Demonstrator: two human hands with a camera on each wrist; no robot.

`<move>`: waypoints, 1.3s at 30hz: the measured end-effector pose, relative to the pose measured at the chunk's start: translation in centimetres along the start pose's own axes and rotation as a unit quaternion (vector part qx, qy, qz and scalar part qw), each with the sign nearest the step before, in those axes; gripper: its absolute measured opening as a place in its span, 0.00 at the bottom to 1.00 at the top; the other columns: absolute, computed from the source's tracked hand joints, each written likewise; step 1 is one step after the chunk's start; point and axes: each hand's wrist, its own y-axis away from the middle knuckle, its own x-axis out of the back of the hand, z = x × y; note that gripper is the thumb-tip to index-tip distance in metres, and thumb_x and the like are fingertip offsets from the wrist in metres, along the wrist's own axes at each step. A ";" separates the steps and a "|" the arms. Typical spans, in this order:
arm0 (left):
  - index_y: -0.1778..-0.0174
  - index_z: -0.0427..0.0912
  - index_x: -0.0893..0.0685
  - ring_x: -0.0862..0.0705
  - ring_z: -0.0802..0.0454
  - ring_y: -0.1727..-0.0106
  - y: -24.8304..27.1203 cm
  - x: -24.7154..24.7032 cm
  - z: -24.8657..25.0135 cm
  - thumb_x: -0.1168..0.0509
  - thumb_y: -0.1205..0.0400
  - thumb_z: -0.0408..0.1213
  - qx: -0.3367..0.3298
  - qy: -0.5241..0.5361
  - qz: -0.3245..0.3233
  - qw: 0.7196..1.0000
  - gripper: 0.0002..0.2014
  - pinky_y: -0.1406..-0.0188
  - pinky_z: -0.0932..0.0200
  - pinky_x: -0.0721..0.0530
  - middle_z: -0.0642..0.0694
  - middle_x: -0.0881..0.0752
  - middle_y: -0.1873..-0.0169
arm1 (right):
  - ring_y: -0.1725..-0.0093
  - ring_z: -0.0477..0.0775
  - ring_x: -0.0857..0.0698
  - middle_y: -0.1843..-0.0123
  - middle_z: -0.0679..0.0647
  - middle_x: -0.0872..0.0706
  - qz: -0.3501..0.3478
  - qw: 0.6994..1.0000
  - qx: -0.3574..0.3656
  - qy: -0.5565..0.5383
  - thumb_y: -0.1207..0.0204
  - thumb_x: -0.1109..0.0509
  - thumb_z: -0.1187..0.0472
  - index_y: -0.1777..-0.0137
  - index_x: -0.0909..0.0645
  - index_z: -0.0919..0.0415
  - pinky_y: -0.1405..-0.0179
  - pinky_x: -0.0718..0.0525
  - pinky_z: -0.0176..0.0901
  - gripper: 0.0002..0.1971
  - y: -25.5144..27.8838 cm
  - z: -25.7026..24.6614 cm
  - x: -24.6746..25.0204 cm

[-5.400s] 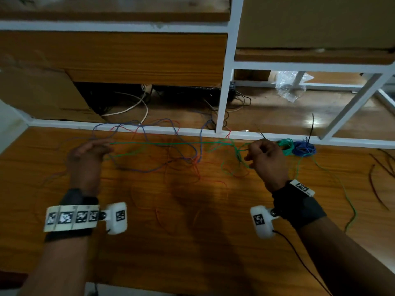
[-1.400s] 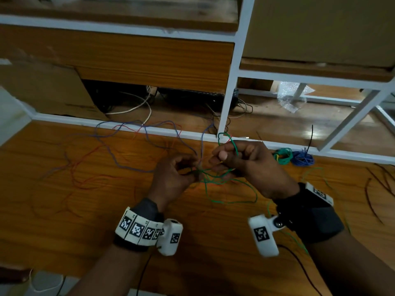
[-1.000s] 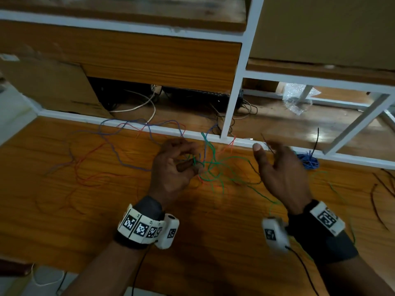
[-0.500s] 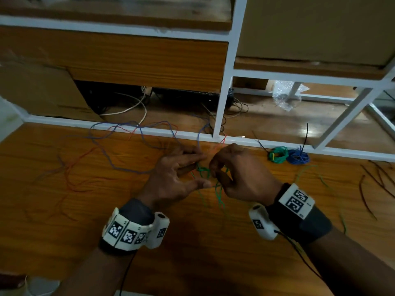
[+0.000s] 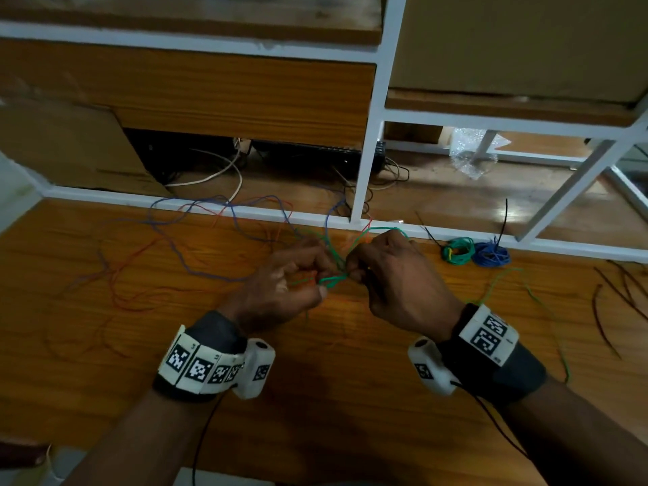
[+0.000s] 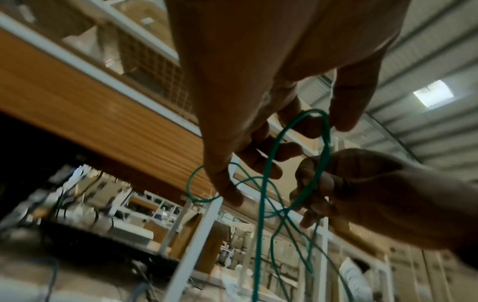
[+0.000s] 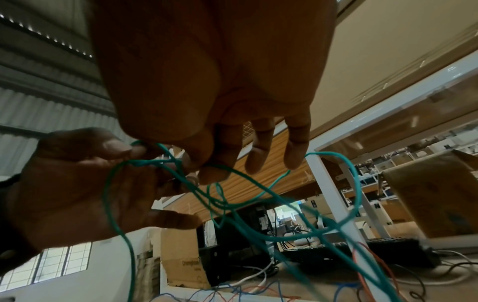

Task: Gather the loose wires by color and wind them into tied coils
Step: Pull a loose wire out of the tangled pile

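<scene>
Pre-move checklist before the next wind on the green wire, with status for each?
1. Left hand pinches the green wire: ok.
2. Right hand pinches the same wire: ok, its fingers close on the strand in the right wrist view.
3. Only green in the grip: ok, no other colour shows between the hands.
4. Slack free of the red and blue loose wires: cannot tell, strands cross behind the hands.
5. Loops even: not ok, they hang in uneven sizes in both wrist views.
6. Finished green coil and blue coil out of the way: ok, off to the right.
</scene>
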 end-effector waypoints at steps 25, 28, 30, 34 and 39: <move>0.60 0.28 0.20 0.33 0.49 0.77 3.5 5.1 -3.4 0.18 0.35 0.51 0.175 0.299 0.096 0.933 0.29 0.73 0.56 0.33 0.47 0.30 0.80 | 0.54 0.63 0.17 0.61 0.57 0.13 -0.127 0.984 -0.099 0.073 0.23 0.49 0.41 0.45 0.13 0.49 0.62 0.26 0.47 0.25 1.7 7.7 -2.9; 0.67 0.36 0.17 0.29 0.43 0.69 3.8 5.7 -4.2 0.20 0.31 0.48 0.185 0.127 0.085 0.971 0.19 0.64 0.50 0.28 0.37 0.25 0.72 | 0.57 0.61 0.14 0.60 0.55 0.11 -0.164 0.974 -0.125 0.094 0.30 0.45 0.41 0.48 0.11 0.48 0.65 0.16 0.49 0.24 2.1 8.7 -2.9; 0.72 0.35 0.27 0.27 0.43 0.69 4.5 6.9 -4.7 0.27 0.25 0.38 0.127 0.212 0.158 0.956 0.17 0.61 0.53 0.21 0.39 0.30 0.75 | 0.62 0.59 0.12 0.62 0.51 0.09 -0.169 0.971 -0.152 0.071 0.32 0.39 0.41 0.52 0.10 0.48 0.67 0.11 0.54 0.20 3.1 10.2 -2.9; 0.75 0.45 0.40 0.28 0.52 0.71 5.6 9.6 -8.5 0.26 0.24 0.39 0.075 0.443 0.257 0.855 0.26 0.59 0.51 0.17 0.45 0.43 0.78 | 0.67 0.47 0.13 0.66 0.44 0.10 -0.160 0.967 -0.195 -0.018 0.22 0.25 0.45 0.58 0.09 0.47 0.68 0.13 0.49 0.09 4.6 11.8 -2.7; 0.74 0.49 0.32 0.25 0.57 0.73 6.6 9.4 -11.3 0.27 0.26 0.40 0.087 0.504 0.305 0.804 0.19 0.59 0.52 0.17 0.53 0.30 0.82 | 0.70 0.38 0.16 0.71 0.43 0.13 -0.127 0.961 -0.222 -0.103 0.22 0.20 0.47 0.66 0.13 0.50 0.71 0.23 0.36 0.14 5.0 12.0 -2.8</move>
